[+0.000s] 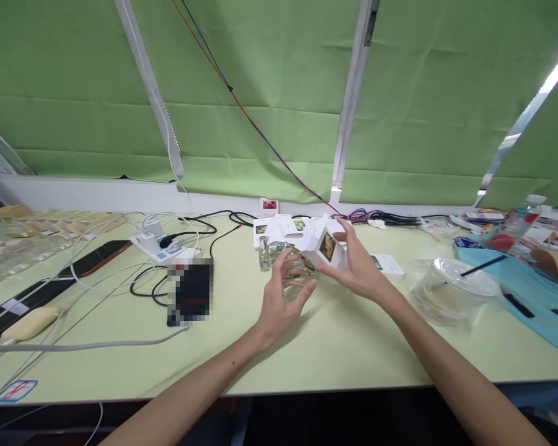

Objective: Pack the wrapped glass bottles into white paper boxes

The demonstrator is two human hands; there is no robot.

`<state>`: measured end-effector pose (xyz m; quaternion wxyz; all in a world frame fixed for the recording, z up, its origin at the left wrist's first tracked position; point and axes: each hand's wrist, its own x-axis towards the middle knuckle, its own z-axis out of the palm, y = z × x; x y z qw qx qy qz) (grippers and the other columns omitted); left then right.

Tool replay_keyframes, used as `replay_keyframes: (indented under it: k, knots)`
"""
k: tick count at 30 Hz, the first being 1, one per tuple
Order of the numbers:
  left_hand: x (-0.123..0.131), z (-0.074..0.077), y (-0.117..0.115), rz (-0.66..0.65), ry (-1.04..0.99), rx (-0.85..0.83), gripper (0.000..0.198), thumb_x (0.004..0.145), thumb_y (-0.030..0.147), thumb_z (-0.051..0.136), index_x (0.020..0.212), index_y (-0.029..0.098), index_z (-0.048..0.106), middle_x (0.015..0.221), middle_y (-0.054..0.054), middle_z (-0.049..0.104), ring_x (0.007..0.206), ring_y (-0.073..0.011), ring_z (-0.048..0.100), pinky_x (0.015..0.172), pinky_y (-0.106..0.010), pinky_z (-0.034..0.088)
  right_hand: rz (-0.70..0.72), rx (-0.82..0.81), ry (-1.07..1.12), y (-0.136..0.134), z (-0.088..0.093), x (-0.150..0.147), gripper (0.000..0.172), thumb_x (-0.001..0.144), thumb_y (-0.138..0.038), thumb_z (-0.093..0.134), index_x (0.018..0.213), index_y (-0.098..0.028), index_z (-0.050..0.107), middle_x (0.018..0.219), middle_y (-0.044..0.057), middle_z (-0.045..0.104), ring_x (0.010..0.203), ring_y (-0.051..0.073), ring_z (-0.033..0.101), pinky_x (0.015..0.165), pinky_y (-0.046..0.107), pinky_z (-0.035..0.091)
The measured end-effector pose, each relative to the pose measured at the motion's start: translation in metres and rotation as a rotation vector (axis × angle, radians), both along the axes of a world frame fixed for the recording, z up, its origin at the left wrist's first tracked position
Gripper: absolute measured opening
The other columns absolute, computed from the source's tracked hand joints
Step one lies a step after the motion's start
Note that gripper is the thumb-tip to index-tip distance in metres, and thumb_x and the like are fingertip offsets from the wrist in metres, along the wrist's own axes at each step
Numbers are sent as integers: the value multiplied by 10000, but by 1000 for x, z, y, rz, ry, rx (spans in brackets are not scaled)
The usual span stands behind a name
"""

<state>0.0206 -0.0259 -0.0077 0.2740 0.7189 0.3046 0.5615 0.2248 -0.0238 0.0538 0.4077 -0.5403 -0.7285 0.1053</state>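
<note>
the right hand (356,269) had hold of a small white box (317,246) with a dark picture on one face, its thumb and fingers closed around the end toward the right arm. the box was tilted and raised over the middle of the worktop (335,353). the left hand (279,303) was partly open just beside it, fingers curled and thumb spread apart from them, with nothing visibly gripped. its fingertips were in front of some glass bottles (304,266); whether they touched them could not be told. one clear bottle (264,255) stood upright near that hand, on its left. behind the hands lay a cluster of white cartons (279,230), overlapping one another, and a flat white carton (391,267) lay to the right of the right hand. farther right stood a lidded plastic cup (441,300) with a black straw (483,265), beside a blue sheet (546,310). a white power strip (177,253) with plugged-in cables lay to the left.
</note>
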Motion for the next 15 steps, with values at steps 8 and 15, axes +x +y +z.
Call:
replay_keyframes:
  k: [8, 15]
  knots:
    - [2, -7, -1, 2, 143, 175, 466, 966, 264, 597, 1374, 275, 371, 1144, -83, 638, 940, -162, 670, 713, -273, 612, -232, -436, -541, 27, 38, 65, 1121, 772, -307, 759, 1629, -239, 40, 1434, 207, 570, 1338, 422, 526, 1045, 511, 440]
    - [1, -9, -1, 14, 185, 139, 423, 972, 268, 575, 1344, 257, 374, 1110, -79, 623, 856, -140, 638, 679, -267, 598, -240, -683, -699, 45, 39, 93, 1170, 660, -124, 778, 1622, -240, 122, 1419, 198, 607, 1177, 361, 674, 919, 421, 545]
